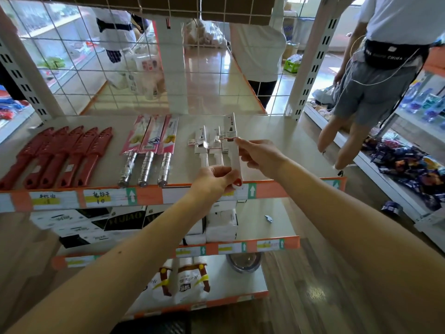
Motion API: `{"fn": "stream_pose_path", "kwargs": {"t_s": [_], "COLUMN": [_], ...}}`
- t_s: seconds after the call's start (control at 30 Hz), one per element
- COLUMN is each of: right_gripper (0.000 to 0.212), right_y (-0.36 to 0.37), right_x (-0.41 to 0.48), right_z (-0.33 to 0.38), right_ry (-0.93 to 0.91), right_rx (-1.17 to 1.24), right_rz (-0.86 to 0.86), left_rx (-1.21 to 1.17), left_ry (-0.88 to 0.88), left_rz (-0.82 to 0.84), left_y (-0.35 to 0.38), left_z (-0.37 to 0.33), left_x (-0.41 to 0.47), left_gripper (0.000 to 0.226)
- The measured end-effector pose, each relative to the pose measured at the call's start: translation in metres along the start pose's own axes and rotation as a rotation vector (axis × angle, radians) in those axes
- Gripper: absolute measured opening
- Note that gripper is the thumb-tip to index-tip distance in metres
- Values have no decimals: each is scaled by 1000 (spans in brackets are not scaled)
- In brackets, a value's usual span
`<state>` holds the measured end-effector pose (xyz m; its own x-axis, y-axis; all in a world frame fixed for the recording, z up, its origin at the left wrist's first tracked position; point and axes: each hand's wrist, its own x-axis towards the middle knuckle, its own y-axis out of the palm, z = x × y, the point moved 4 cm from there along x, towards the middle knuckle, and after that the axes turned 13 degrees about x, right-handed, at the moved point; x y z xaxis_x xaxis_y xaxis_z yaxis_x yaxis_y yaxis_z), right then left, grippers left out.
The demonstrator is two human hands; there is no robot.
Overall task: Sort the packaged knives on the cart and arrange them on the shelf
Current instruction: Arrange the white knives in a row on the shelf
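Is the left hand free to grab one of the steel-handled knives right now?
Probably not yet. The left hand is gripping the bottom of the white knife, which the right hand also holds. The steel-handled knives lie unobstructed just to its left.

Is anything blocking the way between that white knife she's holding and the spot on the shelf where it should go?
Nothing visible does. Both hands, left and right, hold the white-handled packaged knife just right of the row of matching white packaged knives. The beige shelf surface right of that row is bare.
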<state>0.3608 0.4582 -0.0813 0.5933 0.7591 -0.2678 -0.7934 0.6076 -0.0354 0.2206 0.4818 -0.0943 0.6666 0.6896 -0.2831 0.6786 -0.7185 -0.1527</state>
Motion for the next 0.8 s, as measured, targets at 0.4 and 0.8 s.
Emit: {"fn": "stream_pose_path", "kwargs": {"t_s": [0.4,0.8], "right_gripper": [18,19], "right_y": [-33,-30], "right_x": [26,58], "right_z": [1,-7], "right_ry": [58,79], "right_rx": [10,-215], "right_rz": [-87,-151], "left_rx": [442,588], "left_ry": [138,244], "left_rz": [-107,-211], "left_y": [-7,-35], "left_z": [-12,-14], "left_x": [14,15], "left_gripper": [40,35]}}
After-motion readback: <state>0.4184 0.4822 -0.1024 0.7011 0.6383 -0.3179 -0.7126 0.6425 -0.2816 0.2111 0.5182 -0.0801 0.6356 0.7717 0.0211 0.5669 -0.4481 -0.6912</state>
